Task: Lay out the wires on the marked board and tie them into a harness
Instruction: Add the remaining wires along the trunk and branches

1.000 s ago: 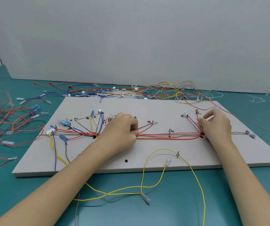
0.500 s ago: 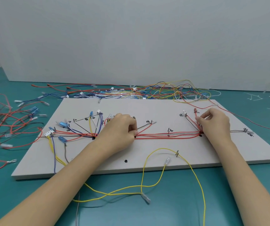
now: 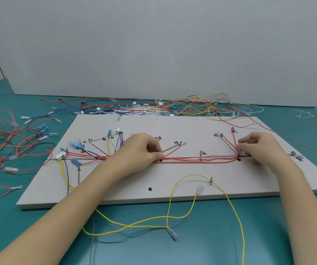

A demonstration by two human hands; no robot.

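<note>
I see my left hand [image 3: 141, 150] curled, pinching the red wires [image 3: 198, 159] mid-board, while my right hand [image 3: 257, 148] pinches the same bundle at its right end. The run lies between them on the marked board [image 3: 173, 125]. Handwritten labels there are too small to read.

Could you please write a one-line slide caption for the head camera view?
Left hand and right hand pinch a red wire bundle along the marked board.
</note>
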